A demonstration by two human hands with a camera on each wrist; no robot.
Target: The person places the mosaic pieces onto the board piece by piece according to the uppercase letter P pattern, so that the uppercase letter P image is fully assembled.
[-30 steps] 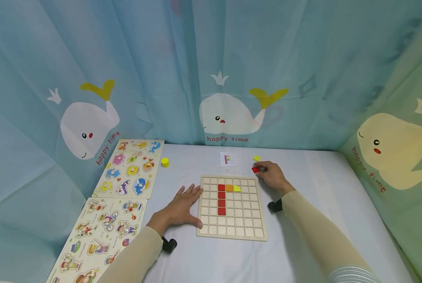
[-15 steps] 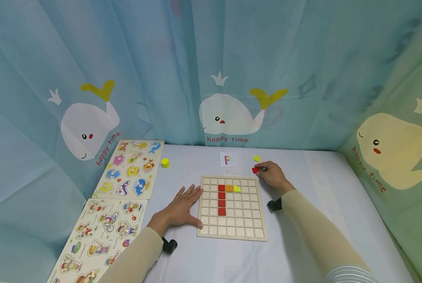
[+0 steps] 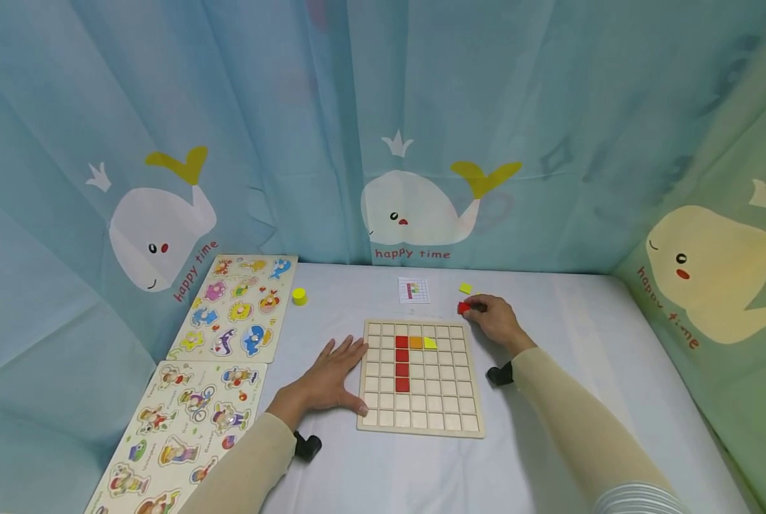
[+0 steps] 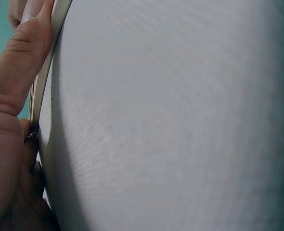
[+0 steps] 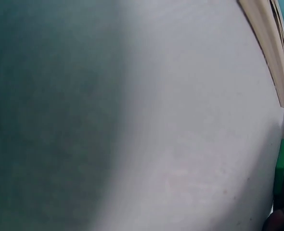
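Pinching a red tile (image 3: pixel 463 308) at your fingertips, your right hand (image 3: pixel 497 320) rests on the white table (image 3: pixel 588 371) just past the far right corner of the wooden grid board (image 3: pixel 420 377). The fingers curl round the tile, which sits at the table surface, apart from the board's edge. Against the frames from a second ago, the hand and tile are almost where they were; the tile has barely shifted. In the right wrist view a green tile (image 5: pixel 281 166) shows edge-on by your fingers.

Your left hand (image 3: pixel 331 377) lies flat, fingers straight and spread, its thumb pressed along the board's left rim (image 4: pixel 48 67); it has not moved.

On the board, four red squares (image 3: pixel 402 363) run down one column, with an orange square (image 3: pixel 416 342) and a yellow square (image 3: pixel 430 343) beside the top one, unchanged. A loose yellow tile (image 3: pixel 465 288) lies just beyond your right hand, and a pattern card (image 3: pixel 413 290) near it.
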